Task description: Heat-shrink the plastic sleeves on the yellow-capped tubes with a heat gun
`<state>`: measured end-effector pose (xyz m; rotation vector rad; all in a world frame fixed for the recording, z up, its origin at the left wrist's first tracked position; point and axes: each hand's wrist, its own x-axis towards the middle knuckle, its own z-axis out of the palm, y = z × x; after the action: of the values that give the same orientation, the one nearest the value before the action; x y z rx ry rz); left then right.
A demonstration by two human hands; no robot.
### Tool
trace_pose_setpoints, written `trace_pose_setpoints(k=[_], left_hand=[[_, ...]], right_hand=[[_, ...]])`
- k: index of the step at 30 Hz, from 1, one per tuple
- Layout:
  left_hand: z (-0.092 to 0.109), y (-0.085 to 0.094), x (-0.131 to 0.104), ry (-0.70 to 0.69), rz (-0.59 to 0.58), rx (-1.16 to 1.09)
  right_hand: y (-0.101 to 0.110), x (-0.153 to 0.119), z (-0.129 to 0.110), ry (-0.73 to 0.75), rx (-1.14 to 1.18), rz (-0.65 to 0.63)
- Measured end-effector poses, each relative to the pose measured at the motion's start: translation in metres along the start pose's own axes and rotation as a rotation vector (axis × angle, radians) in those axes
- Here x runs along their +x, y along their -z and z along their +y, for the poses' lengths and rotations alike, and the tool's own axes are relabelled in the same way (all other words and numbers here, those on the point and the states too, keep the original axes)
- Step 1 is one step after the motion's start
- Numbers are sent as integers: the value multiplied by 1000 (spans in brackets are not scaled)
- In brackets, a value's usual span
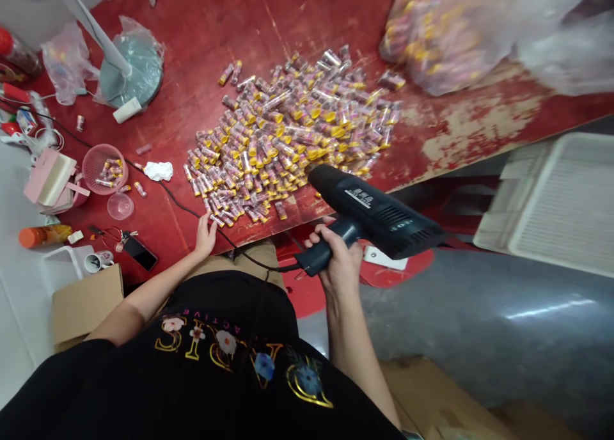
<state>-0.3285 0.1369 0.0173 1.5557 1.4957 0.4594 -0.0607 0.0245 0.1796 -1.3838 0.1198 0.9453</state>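
My right hand (338,251) is wrapped round the handle of a black heat gun (377,211), whose nozzle points left over the lower right part of a wide pile of small tubes (268,142). The tubes have yellow ends and clear wrapping. At the front edge of the red table (201,31), my left hand (206,235) rests with fingers extended, touching or very near the tubes at the pile's lower left. A black cord (240,251) runs from the handle past my left hand and across the table.
Plastic bags of tubes (446,40) lie at the upper right. On the left are a pink basket (87,165), a clear cup (120,206), a phone (140,253), a mug (96,261) and a lamp base (137,69). A white crate (566,203) stands at right.
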Motion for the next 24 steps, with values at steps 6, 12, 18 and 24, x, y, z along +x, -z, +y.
trace_pose_setpoints(k=[6, 12, 18, 24], left_hand=[[72, -12, -16, -214, -164, 2], [145, -44, -19, -325, -447, -113], [164, -64, -7, -262, -431, -155], [135, -41, 0, -245, -286, -129]], right_hand=[[4, 21, -28, -24, 3, -37], [13, 45, -55, -55, 18, -69], [16, 62, -81, -38, -36, -55], [5, 50, -91, -25, -108, -84]])
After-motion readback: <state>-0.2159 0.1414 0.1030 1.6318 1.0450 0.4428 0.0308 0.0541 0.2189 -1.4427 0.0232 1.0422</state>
